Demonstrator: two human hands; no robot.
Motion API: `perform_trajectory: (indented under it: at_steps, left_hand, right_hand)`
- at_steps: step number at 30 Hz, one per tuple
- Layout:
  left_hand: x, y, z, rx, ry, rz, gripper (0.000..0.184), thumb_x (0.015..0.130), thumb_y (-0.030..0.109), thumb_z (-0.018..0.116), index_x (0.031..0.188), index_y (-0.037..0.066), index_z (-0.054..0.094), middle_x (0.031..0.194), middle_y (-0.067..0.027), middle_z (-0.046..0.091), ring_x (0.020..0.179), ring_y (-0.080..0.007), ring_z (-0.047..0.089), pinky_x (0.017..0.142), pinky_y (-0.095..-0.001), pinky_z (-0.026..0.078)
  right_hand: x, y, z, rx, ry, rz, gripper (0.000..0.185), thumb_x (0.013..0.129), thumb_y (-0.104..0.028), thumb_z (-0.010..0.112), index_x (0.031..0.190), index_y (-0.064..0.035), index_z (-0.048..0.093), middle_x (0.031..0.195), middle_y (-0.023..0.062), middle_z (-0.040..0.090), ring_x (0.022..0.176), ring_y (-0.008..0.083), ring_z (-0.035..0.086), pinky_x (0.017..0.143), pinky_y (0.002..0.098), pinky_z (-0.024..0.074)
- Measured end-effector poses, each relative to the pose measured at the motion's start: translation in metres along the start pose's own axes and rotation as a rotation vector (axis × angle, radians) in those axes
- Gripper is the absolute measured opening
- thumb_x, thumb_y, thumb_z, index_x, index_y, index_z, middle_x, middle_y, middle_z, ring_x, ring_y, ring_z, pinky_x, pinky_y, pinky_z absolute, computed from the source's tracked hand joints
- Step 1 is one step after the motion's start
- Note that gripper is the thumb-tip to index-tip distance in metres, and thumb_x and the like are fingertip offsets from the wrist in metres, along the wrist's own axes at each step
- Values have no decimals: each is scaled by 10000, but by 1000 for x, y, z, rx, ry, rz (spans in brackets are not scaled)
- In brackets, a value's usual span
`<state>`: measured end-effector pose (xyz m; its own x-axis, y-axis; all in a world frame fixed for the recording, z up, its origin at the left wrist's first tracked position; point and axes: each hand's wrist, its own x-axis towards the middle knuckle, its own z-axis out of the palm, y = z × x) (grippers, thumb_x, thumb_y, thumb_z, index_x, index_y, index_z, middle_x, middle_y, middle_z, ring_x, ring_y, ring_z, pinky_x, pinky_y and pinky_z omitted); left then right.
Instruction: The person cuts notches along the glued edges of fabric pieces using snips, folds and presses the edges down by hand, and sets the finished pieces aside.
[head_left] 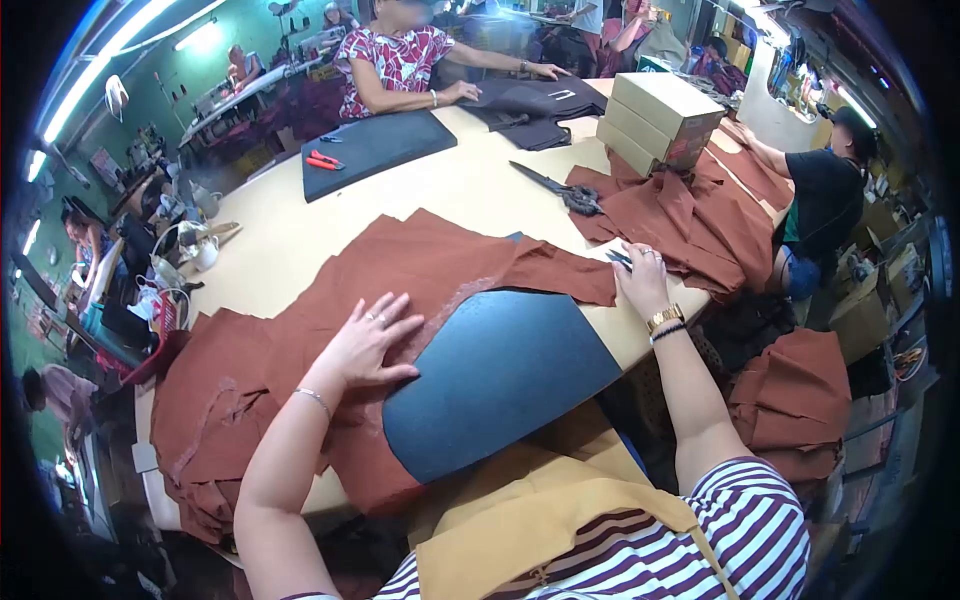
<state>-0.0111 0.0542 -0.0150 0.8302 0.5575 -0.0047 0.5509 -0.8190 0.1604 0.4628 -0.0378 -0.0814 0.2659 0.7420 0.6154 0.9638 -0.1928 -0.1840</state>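
My left hand lies with fingers spread on a reddish-brown cloth, at the edge of a dark blue-grey board. The cloth is draped over the far and left parts of the board, and a pale, frayed-looking line runs along it. Beyond the board's far right corner, my right hand is closed around a small dark two-pronged tool that looks like thread snips. It is beside the narrow right end of the cloth.
Large black scissors lie beside more brown cloth, with stacked boxes on it. A red cutter rests on another dark board. One person handles dark garments across the table; another stands at right.
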Motion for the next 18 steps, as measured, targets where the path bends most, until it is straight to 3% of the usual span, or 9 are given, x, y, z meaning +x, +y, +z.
perform_trajectory:
  at_steps: [2,5,7,9,11,14,15,16,18]
  left_hand:
    - [4,-18,20,-42,-37,-27,914,785,773,538,1503,229,387,1611,-128,225,1482,-356,195,1152,-625,176]
    - [36,-6,35,-22,71,-392,883,840,733,510,1522,197,344,1608,-178,202,1490,-369,157,1153,-635,134]
    - [72,-7,63,-123,329,-839,872,890,693,469,1548,160,259,1603,-236,155,1497,-386,107,1151,-643,91]
    - [91,-3,61,-546,792,-965,850,925,629,475,1563,153,179,1610,-254,78,1500,-398,62,1149,-646,53]
    - [91,-7,55,-701,899,-873,874,893,645,524,1554,159,223,1613,-243,76,1499,-400,49,1149,-649,66]
    - [42,-9,35,-131,354,-527,907,853,668,568,1542,161,266,1609,-238,104,1493,-411,77,1145,-655,103]
    - [25,-9,32,-110,264,-479,921,838,676,582,1537,158,281,1606,-240,115,1490,-415,89,1143,-656,114]
    - [8,-9,30,-87,170,-429,934,822,683,596,1531,154,296,1603,-242,127,1487,-418,101,1140,-658,126]
    - [-19,-3,38,-30,103,-394,965,794,703,614,1517,132,328,1594,-235,174,1479,-412,147,1136,-657,150]
  right_hand:
    - [2,-33,-18,175,65,-103,315,894,-269,645,1116,-46,659,1031,150,678,1018,315,621,910,439,464]
    - [-12,-114,-50,507,-270,-94,365,902,-313,639,1141,-38,649,1083,140,663,1074,312,598,944,455,436]
    - [-36,-154,-45,456,-327,-298,431,893,-377,646,1169,-46,639,1120,135,654,1078,317,594,941,460,430]
    - [-58,-191,-54,315,-342,-380,467,868,-373,669,1204,-55,611,1169,127,635,1078,315,590,953,468,430]
    - [-64,-193,-49,337,-351,-369,482,852,-354,681,1232,-71,592,1190,126,623,1090,317,585,942,471,449]
    - [-54,-180,-53,376,-464,-271,501,834,-287,698,1277,-90,570,1169,141,620,1078,335,584,913,434,475]
    - [-48,-171,-54,400,-515,-222,510,829,-258,703,1292,-96,564,1153,148,622,1068,343,586,901,415,483]
    - [-46,-161,-46,473,-386,-264,522,824,-201,711,1306,-90,545,1022,148,644,965,349,615,815,402,512]
    - [-29,-143,-47,610,-648,-119,545,788,-178,739,1283,-54,549,860,148,651,829,316,648,747,387,527]
